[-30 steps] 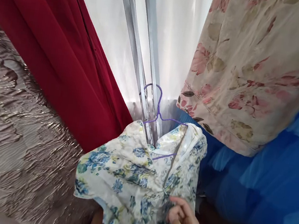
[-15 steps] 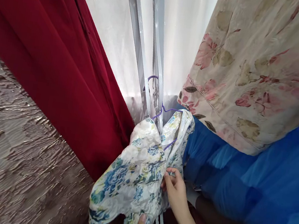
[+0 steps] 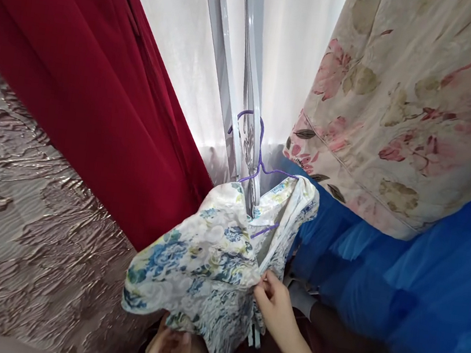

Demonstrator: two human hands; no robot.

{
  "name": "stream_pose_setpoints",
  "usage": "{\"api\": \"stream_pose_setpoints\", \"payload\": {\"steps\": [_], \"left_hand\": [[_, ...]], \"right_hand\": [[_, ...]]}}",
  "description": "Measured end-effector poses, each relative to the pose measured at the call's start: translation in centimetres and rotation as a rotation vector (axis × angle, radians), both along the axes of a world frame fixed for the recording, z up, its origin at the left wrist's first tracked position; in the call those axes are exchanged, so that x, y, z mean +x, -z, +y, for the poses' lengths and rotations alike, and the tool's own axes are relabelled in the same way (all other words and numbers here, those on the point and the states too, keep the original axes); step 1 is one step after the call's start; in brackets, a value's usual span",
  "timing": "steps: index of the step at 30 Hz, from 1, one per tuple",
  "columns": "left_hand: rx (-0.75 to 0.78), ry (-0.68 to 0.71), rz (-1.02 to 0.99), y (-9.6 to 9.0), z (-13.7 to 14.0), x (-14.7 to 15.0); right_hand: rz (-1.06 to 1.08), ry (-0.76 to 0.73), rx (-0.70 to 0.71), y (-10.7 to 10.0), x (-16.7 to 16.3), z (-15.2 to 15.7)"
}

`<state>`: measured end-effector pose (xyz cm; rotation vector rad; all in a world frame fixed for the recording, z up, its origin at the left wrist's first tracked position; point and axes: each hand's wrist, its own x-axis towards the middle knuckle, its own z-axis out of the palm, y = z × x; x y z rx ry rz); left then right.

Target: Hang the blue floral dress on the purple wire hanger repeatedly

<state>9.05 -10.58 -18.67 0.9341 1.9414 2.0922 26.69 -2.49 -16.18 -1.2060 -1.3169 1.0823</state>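
A white blouse (image 3: 211, 255) with blue and yellow flowers hangs on a purple wire hanger (image 3: 258, 168). The opening at its neck is parted, and a strip of the hanger shows inside. My right hand (image 3: 274, 302) pinches the blouse at the lower end of that opening, thumb and forefinger pressed together. Whether a zip pull lies between them is too small to tell. At the bottom of the view my left hand (image 3: 171, 351) is closed at the blouse's hem, its fingertips partly hidden under the fabric.
Long grey shiny straps (image 3: 251, 67) hang down to the hanger in front of a white curtain (image 3: 169, 21). A red curtain (image 3: 79, 73) and textured wall (image 3: 28, 217) stand left. Pink-flowered cloth (image 3: 401, 118) and blue tulle (image 3: 378, 284) hang right.
My left hand has moved left, and the hem has swung left and up with it. My right hand still pinches the opening, slightly lower. The neck opening looks wider.
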Motion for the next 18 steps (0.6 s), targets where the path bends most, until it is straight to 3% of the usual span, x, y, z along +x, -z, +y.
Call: {"api": "stream_pose_setpoints", "payload": {"steps": [3,7,13,18], "left_hand": [[0.079,0.071,0.089,1.2,0.3,1.3],[0.071,0.402,0.257,2.1,0.7,4.5],[0.089,0.560,0.478,0.0,2.3,4.9],[0.074,0.670,0.416,-1.4,1.8,5.8]], "right_hand": [[-0.070,-0.051,0.009,-0.7,0.5,-1.9],[-0.100,-0.139,0.003,-2.2,0.1,-4.3],[0.039,-0.144,-0.035,-3.3,-0.4,-5.8],[0.323,-0.144,-0.113,-3.0,-0.2,-6.0]]}}
